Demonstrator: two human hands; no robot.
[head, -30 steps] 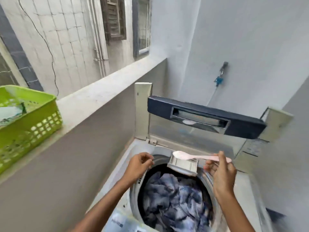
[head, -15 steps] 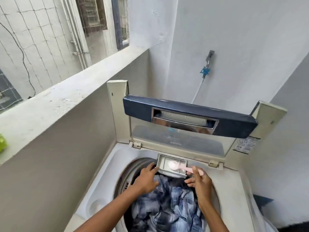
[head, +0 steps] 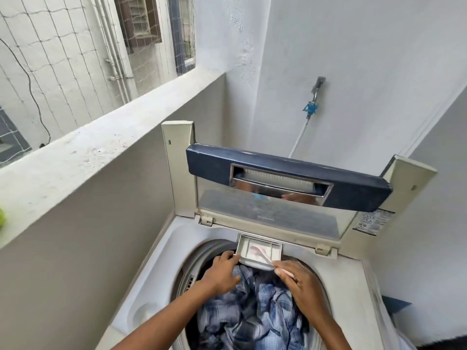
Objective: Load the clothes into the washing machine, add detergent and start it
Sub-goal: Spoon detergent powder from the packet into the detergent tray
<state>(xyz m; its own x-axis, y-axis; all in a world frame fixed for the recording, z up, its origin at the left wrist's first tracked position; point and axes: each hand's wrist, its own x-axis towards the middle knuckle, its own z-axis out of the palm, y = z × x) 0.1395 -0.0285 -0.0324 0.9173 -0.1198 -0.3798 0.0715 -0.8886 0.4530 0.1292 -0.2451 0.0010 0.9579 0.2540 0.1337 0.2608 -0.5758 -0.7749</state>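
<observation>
A grey concrete parapet (head: 83,157) runs along the left of the top-loading washing machine (head: 156,294), close against its side, with a tiled building wall and shuttered windows beyond it. On the white wall behind the machine a tap (head: 313,97) with a blue fitting feeds a pale hose (head: 299,137) that drops behind the raised lid (head: 285,183). The lid stands folded upright, its dark blue handle bar hanging over the back of the opening and shading the panel below.

The drum (head: 202,256) is filled with blue and white checked clothes (head: 250,314). At the drum's rear rim a small detergent drawer (head: 260,251) is pulled out over the clothes; a pink scoop (head: 260,252) lies tipped inside it, its handle reaching back to the right.

The left hand (head: 222,274) has its fingers curled against the drawer's front left corner, gripping its edge. The right hand (head: 300,281) pinches the scoop's handle between thumb and fingers, just beside the drawer's right corner.
</observation>
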